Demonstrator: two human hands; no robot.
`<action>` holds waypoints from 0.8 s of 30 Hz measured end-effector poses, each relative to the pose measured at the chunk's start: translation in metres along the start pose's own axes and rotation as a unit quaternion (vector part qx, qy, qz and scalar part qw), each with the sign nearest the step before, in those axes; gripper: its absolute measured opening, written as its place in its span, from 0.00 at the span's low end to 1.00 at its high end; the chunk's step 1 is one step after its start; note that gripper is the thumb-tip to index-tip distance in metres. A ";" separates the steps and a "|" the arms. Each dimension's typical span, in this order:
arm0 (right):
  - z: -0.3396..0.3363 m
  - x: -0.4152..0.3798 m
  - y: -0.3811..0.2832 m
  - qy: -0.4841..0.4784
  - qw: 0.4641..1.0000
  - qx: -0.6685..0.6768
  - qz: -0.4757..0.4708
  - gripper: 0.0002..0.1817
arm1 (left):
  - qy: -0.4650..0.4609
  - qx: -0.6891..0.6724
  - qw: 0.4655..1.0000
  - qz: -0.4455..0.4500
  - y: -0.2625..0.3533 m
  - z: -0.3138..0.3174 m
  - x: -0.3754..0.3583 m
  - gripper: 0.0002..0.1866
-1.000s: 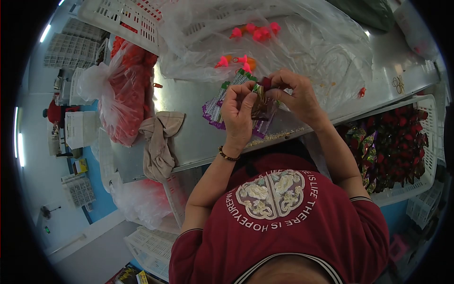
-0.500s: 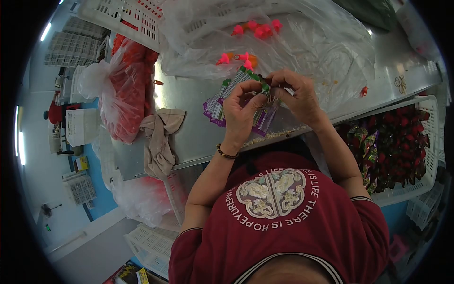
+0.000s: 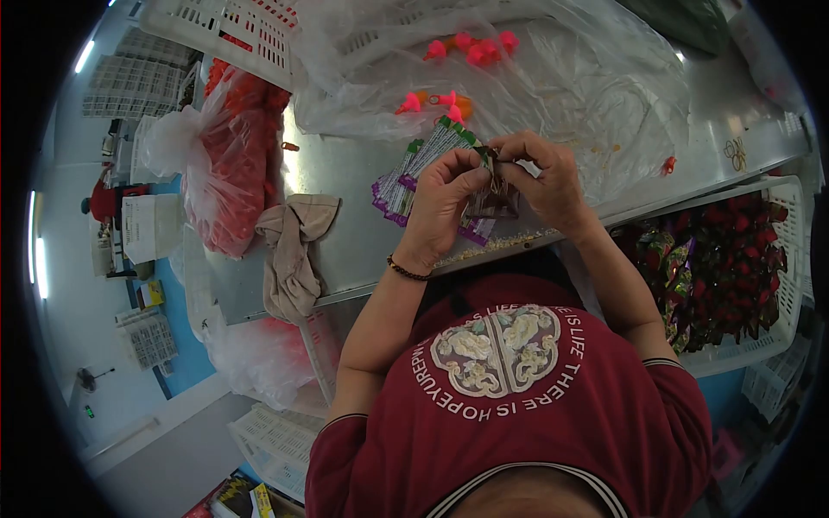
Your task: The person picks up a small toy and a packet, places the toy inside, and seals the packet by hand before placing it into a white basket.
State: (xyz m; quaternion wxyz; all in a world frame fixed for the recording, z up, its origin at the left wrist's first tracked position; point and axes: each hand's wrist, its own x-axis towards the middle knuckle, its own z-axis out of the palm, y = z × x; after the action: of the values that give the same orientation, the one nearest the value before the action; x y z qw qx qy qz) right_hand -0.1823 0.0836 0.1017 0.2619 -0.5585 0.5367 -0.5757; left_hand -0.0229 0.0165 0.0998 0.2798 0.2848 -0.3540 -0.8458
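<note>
My left hand [image 3: 442,203] and my right hand [image 3: 548,186] meet over the metal table, fingertips pinched together. Between them they grip the gathered dark-green top of a small printed packet [image 3: 494,204], whose brownish lower part hangs below. Thin tan strands, like a rubber band, show at the pinch, partly hidden by the fingers. Beside and under my left hand lies a fanned pile of flat green, white and purple packets [image 3: 399,188].
Pink-and-orange plastic pieces [image 3: 484,52] lie on clear plastic sheeting [image 3: 604,95]. Tan rubber bands [image 3: 734,154] are at the right. A white crate [image 3: 790,211] of dark red packets stands lower right. A cloth [image 3: 294,259] and a bag of red pieces [image 3: 229,164] sit left.
The packet between my hands now shows its brownish body hanging lower, and more of the fanned pile is visible. Both hands remain pinched in nearly the same place.
</note>
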 end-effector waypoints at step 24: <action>0.000 0.015 -0.007 0.063 0.996 0.035 0.044 0.17 | 0.124 0.132 0.951 0.252 -0.014 0.002 0.006 0.06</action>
State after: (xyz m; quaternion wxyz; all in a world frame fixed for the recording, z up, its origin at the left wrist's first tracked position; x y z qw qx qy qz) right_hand -0.1839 0.0716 0.1136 0.2723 -0.4871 0.5557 -0.6163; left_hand -0.0323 0.0223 0.0886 0.4859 0.3233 -0.4849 -0.6513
